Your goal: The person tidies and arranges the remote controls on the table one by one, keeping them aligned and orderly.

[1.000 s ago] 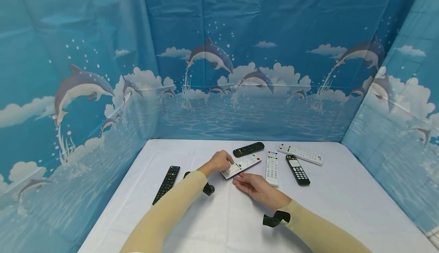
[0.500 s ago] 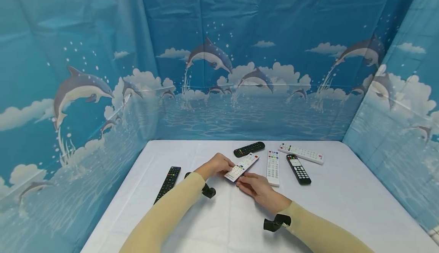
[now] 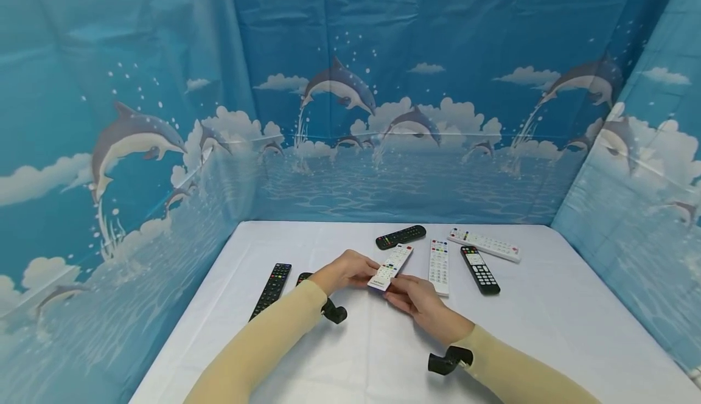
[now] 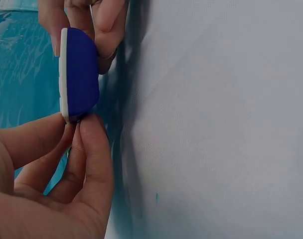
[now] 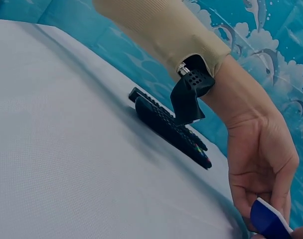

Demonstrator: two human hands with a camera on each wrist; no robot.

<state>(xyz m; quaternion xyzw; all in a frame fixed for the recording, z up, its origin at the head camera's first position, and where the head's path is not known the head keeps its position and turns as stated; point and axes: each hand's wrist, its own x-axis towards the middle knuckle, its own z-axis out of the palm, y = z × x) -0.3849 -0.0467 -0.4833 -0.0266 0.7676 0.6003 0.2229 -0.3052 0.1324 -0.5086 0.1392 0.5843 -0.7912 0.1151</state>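
Both hands hold a white remote control (image 3: 392,266) with a blue underside, its near end turned toward me over the table. The left hand (image 3: 350,269) pinches its left edge; in the left wrist view the thumb and fingertips (image 4: 94,127) meet at the blue-and-white end (image 4: 81,74). On the opposite edge, the right hand (image 3: 424,306) grips with thumb and fingers, which show at the top of the left wrist view. The right wrist view catches the blue end (image 5: 266,221) between the hands, low in the corner.
Beyond the hands lies a black remote (image 3: 401,237). To the right are a white remote (image 3: 439,270), another white one (image 3: 487,246) and a black one (image 3: 480,271). At left, a black remote (image 3: 272,288) lies beside another (image 3: 303,277) mostly hidden by the sleeve.
The white remote has come up off the table and swung to point more away from me. The left hand moved from above its near end to its left edge; the right hand closed on its right edge.
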